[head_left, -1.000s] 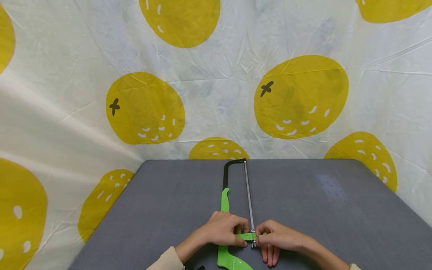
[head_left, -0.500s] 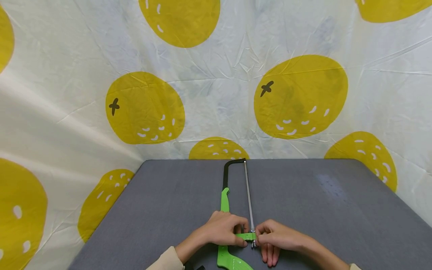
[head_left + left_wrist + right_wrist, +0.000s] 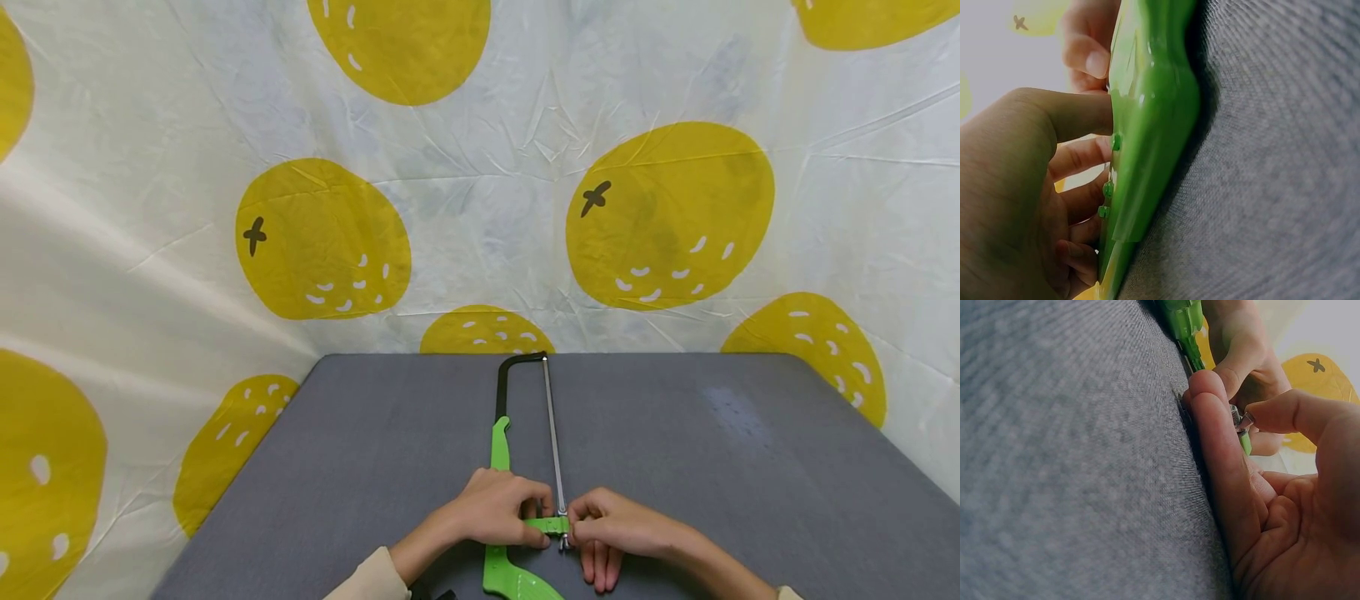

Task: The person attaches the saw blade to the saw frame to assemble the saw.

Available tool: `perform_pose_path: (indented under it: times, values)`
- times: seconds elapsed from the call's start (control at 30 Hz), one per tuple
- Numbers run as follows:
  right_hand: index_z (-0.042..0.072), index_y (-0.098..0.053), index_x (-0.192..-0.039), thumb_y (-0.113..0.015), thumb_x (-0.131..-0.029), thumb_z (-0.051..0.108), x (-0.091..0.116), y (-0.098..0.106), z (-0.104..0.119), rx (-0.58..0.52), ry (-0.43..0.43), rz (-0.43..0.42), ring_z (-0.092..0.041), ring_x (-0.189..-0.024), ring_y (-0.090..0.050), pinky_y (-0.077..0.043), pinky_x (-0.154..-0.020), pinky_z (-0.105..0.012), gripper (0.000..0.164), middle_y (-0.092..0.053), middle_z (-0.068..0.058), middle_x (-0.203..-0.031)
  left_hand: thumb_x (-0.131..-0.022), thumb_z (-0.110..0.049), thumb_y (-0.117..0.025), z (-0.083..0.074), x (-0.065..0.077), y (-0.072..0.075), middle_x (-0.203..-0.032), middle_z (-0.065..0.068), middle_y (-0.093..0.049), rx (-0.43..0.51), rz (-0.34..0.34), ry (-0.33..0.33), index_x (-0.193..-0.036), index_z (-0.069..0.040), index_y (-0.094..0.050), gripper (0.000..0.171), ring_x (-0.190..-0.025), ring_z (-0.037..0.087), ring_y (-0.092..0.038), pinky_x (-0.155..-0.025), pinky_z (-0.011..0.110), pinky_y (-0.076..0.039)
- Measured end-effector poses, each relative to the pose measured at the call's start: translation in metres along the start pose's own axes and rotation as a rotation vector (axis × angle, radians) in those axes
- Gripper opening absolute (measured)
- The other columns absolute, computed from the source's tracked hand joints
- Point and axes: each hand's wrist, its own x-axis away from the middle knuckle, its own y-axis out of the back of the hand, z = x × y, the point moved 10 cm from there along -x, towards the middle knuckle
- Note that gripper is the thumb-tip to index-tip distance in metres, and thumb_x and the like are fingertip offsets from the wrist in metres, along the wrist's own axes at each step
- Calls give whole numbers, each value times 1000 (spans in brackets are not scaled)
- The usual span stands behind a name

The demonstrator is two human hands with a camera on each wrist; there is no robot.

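A hacksaw [image 3: 501, 450] lies on the grey table, its black frame [image 3: 502, 392] pointing away and its green handle [image 3: 517, 579] toward me. The silver blade [image 3: 553, 433] runs along its right side. My left hand [image 3: 498, 508] lies over the frame and grips the green crosspiece [image 3: 551, 526] at the blade's near end between thumb and fingers. My right hand [image 3: 618, 529] pinches at that same end with thumb and index finger. In the right wrist view its thumb meets the silver wing nut [image 3: 1244, 420]. The other right fingers extend beneath, along the tabletop.
The grey cloth-covered table [image 3: 375, 433] reaches back to a white curtain [image 3: 480, 233] printed with large yellow fruit. A small black object [image 3: 446, 595] shows at the bottom edge, beside the left sleeve [image 3: 371, 577].
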Motion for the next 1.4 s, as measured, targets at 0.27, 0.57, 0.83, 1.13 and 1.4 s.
perform_pose_path:
  times: [0.27,0.57,0.83,1.13,1.4]
  values:
    - [-28,-49,-97,-51,-96,7,0,2,1,16,0,-15,-7,-52,-69,-54,-48,-22,35,-73,-3,-67,-81,-45,-81,-1,0,2,-63,-28,-57,-6,-9,6,-88,-36,-67,18,-58,-10,-48,-56,23,-35]
    - [-27,-51,-97,-51,-96,7,-1,2,3,24,5,-14,-7,-52,-69,-54,-49,-22,34,-73,-5,-68,-81,-45,-81,-1,-1,3,-62,-27,-55,-6,-11,2,-87,-36,-67,18,-57,-9,-48,-55,23,-35]
    - [-27,-49,-97,-51,-96,7,-1,1,2,20,4,-10,-6,-52,-69,-54,-49,-22,35,-73,-4,-68,-82,-46,-81,1,-1,1,-63,-27,-56,-6,-7,7,-88,-36,-67,18,-57,-9,-48,-55,23,-36]
    - [-26,-51,-98,-51,-96,7,0,0,0,6,-1,4,-6,-52,-69,-54,-49,-21,33,-74,-7,-69,-81,-47,-81,2,1,-1,-64,-28,-56,-8,-11,9,-89,-37,-67,19,-58,-10,-48,-56,23,-36]
    - [-25,-52,-98,-50,-97,7,0,-1,-1,7,3,1,-6,-52,-69,-54,-49,-21,32,-74,-9,-70,-82,-47,-81,2,1,-2,-64,-27,-56,3,-8,1,-89,-36,-67,18,-57,-9,-48,-55,23,-36]
